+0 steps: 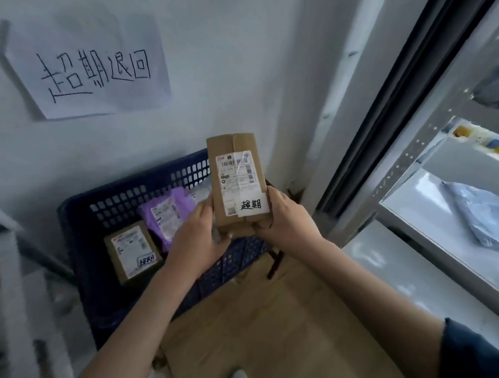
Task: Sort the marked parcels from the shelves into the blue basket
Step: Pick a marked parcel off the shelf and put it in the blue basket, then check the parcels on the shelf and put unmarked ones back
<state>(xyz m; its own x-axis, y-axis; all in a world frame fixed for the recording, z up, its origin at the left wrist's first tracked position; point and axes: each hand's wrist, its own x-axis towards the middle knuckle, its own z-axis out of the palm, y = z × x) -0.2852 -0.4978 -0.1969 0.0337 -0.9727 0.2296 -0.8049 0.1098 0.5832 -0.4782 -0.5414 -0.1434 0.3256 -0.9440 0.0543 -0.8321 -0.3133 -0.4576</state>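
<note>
Three marked parcels: held box (234,171), basket box (131,251), purple bag (167,213).

— What's on the floor?
— Flattened cardboard (279,333), with the blue basket (80,238) beside it against the wall.
— And the shelf (428,262)?
— A grey bag (481,219) lies on it.

You hold a brown cardboard box (237,185) with a white label; a purple plastic mailer bag (167,213) lies in the dark blue perforated plastic basket (122,200).
</note>
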